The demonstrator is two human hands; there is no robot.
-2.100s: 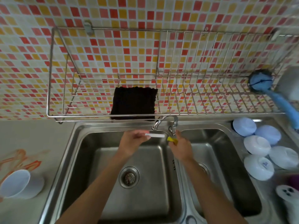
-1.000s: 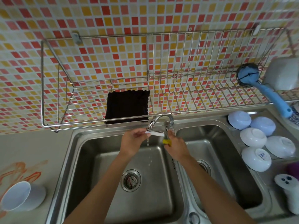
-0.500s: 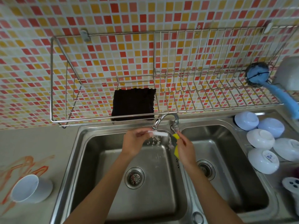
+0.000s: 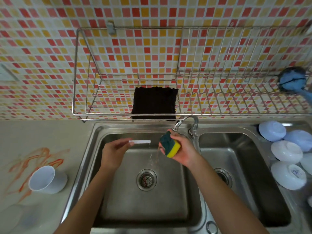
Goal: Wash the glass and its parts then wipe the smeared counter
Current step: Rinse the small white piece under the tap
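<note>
My left hand pinches a short white straw level over the left sink basin. My right hand grips a yellow and green sponge right under the faucet spout, and water drips from it into the basin. A white cup lies tilted on the counter at the left, its mouth facing me. Orange smears streak the counter around and behind the cup.
A wire rack hangs on the tiled wall above the sink, holding a black cloth and a blue brush. Several white bowls lie upside down on the drainboard at right. The right basin holds nothing.
My left hand has drawn the straw left, away from the faucet. My right hand has brought the sponge under the spout, green side up.
</note>
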